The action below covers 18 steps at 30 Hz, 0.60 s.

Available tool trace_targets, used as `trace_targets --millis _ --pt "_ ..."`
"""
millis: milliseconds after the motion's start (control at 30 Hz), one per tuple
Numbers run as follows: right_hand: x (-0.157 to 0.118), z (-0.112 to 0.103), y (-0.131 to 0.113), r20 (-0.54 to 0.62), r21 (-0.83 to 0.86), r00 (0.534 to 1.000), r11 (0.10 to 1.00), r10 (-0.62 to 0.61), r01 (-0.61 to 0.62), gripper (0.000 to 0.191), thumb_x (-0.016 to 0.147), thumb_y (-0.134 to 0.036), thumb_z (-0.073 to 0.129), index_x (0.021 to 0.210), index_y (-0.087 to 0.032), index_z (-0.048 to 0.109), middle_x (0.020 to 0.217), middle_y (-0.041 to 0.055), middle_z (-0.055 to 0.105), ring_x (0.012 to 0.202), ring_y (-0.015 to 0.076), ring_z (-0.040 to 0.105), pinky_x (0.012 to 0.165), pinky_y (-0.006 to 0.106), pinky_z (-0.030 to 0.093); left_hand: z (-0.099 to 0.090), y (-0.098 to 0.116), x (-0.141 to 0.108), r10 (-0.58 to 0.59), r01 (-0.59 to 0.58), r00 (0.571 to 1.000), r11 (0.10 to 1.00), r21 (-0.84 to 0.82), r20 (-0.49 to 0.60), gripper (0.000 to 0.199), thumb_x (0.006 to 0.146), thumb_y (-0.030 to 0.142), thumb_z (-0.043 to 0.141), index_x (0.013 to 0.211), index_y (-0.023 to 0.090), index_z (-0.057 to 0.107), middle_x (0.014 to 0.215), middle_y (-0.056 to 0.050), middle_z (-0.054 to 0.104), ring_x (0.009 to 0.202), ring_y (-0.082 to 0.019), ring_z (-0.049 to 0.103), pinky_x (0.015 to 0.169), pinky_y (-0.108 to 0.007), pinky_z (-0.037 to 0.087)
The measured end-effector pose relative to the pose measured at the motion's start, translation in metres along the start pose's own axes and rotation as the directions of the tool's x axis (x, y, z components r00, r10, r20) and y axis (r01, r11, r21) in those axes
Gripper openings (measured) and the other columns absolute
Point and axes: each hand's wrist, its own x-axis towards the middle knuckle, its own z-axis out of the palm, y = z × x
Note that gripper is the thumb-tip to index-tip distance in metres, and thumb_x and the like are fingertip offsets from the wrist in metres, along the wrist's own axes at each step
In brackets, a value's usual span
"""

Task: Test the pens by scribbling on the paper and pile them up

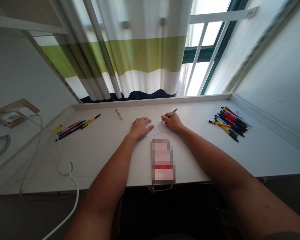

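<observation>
Beyond the phone, at the frame's centre, lies a small white paper, faintly marked; your left hand rests open at its left edge, and your right hand pinches a slim, pale-and-dark pen.

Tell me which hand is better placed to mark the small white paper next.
Probably right: the right hand holds a slim greyish pen, tip pointing at the paper; the left hand rests, penless, at the paper's left edge.

Daylight fills a green-framed window beside a white-and-green curtain; a pale wall flanks the white desk.
</observation>
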Motion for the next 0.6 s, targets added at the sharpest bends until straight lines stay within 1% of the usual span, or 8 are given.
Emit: trace_targets --millis 100,167,233,300,367,467,533,600 --pt "0.001 -0.005 0.002 -0.099 0.052 0.995 0.999 -0.002 0.007 0.036 0.087 -0.036 0.061 0.055 -0.020 0.057 0.047 -0.0018 0.052 0.049 0.0132 0.049 0.055 0.028 0.039 0.002 0.000 0.000 0.000 0.000 1.000 1.000 0.004 -0.023 0.052 0.097 0.056 0.057 0.140 0.026 0.065 0.155 -0.009 0.057 0.144 -0.035 0.045 0.120 -0.052 0.035" --pt "0.000 -0.011 0.002 -0.148 0.127 0.988 0.992 0.036 -0.017 0.029 0.085 -0.039 0.065 0.065 -0.020 0.059 0.047 -0.0037 0.051 0.046 0.0126 0.046 0.049 0.027 0.036 0.002 0.002 0.000 -0.001 0.001 0.999 1.000 0.003 -0.045 0.051 0.099 0.054 0.056 0.140 0.024 0.064 0.152 -0.010 0.059 0.142 -0.034 0.047 0.119 -0.051 0.037" --pt "-0.003 -0.019 0.001 -0.122 0.203 0.990 0.978 0.064 -0.038 0.021 0.081 -0.037 0.069 0.091 -0.019 0.066 0.048 -0.0073 0.051 0.043 0.0129 0.044 0.045 0.026 0.034 0.001 0.005 0.000 0.013 -0.015 0.995 1.000 -0.014 -0.097 0.049 0.101 0.050 0.053 0.140 0.022 0.063 0.149 -0.011 0.062 0.139 -0.033 0.049 0.119 -0.050 0.038" --pt "-0.009 -0.026 -0.002 -0.057 0.211 0.998 0.977 0.029 -0.016 0.044 0.079 -0.029 0.067 0.122 -0.021 0.062 0.049 -0.0105 0.051 0.041 0.0132 0.042 0.044 0.025 0.035 0.000 0.009 0.000 0.051 -0.061 0.982 0.997 -0.051 -0.180 0.047 0.103 0.045 0.051 0.143 0.021 0.061 0.147 -0.011 0.063 0.138 -0.031 0.051 0.119 -0.048 0.038" --pt "-0.015 -0.030 -0.007 0.015 0.144 0.998 0.988 -0.065 0.062 0.061 0.077 -0.020 0.062 0.138 -0.024 0.055 0.049 -0.0128 0.048 0.040 0.0124 0.039 0.044 0.025 0.034 -0.002 0.013 0.000 0.107 -0.138 0.960 0.985 -0.105 -0.257 0.048 0.104 0.040 0.049 0.147 0.019 0.056 0.146 -0.012 0.063 0.136 -0.029 0.054 0.118 -0.047 0.040" --pt "-0.023 -0.028 -0.017 0.102 0.078 0.983 0.986 -0.153 0.145 0.064 0.075 -0.015 0.060 0.137 -0.025 0.054 0.047 -0.0141 0.043 0.039 0.0113 0.036 0.044 0.024 0.033 -0.003 0.021 -0.002 0.165 -0.231 0.948 0.946 -0.229 -0.272 0.049 0.105 0.036 0.049 0.150 0.019 0.050 0.140 -0.012 0.067 0.125 -0.025 0.063 0.113 -0.044 0.046" --pt "-0.026 -0.023 -0.024 0.089 0.130 0.987 0.984 -0.136 0.124 0.059 0.079 -0.019 0.061 0.137 -0.025 0.050 0.049 -0.0133 0.047 0.038 0.0119 0.040 0.042 0.024 0.036 -0.002 0.028 -0.004 0.161 -0.241 0.955 0.910 -0.338 -0.247 0.048 0.104 0.038 0.052 0.149 0.020 0.052 0.132 -0.011 0.071 0.118 -0.024 0.068 0.109 -0.043 0.049" --pt "-0.027 -0.018 -0.031 0.021 0.229 0.995 0.969 -0.101 0.093 0.060 0.084 -0.028 0.064 0.140 -0.027 0.041 0.057 -0.0111 0.055 0.039 0.0125 0.046 0.039 0.024 0.038 -0.001 0.037 -0.006 0.153 -0.233 0.967 0.851 -0.471 -0.203 0.046 0.101 0.041 0.058 0.142 0.019 0.058 0.120 -0.011 0.076 0.111 -0.024 0.071 0.104 -0.042 0.053"
